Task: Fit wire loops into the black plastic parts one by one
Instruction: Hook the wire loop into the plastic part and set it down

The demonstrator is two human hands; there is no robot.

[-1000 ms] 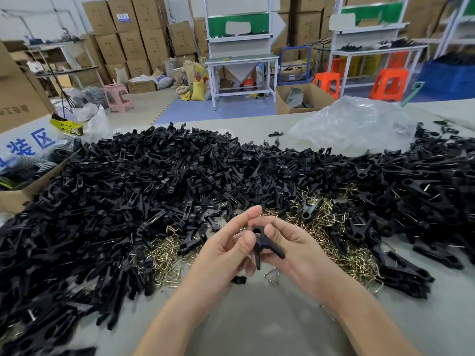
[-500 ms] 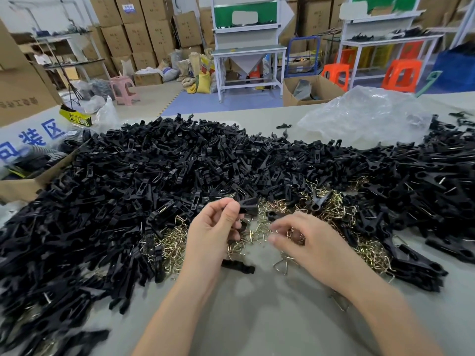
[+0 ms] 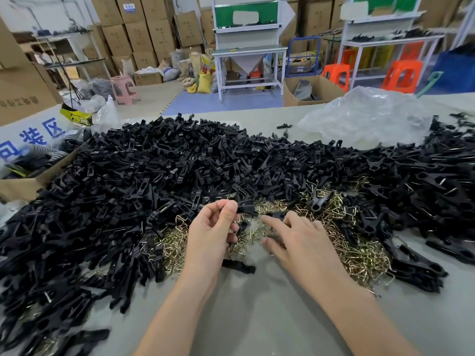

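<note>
Nearest, a bare strip of grey table [image 3: 257, 317] shows between the two forearms, with a loose part [image 3: 239, 266] lying just beside the left wrist. The left hand [image 3: 213, 235] pinches a black part [image 3: 247, 209] between thumb and forefinger, its other fingers loosely curled below. The right hand [image 3: 305, 242] is released, fingers nearly straight and spread, lying on the brass-coloured loops [image 3: 359, 255]; whether a fingertip catches one is hidden under the palm. Beyond spreads the heap [image 3: 180, 170] of black parts, cut off at both frame edges. Farther back are a crumpled clear bag [image 3: 367, 116], a box [image 3: 23, 187] at left, and orange stools [image 3: 402, 74].
</note>
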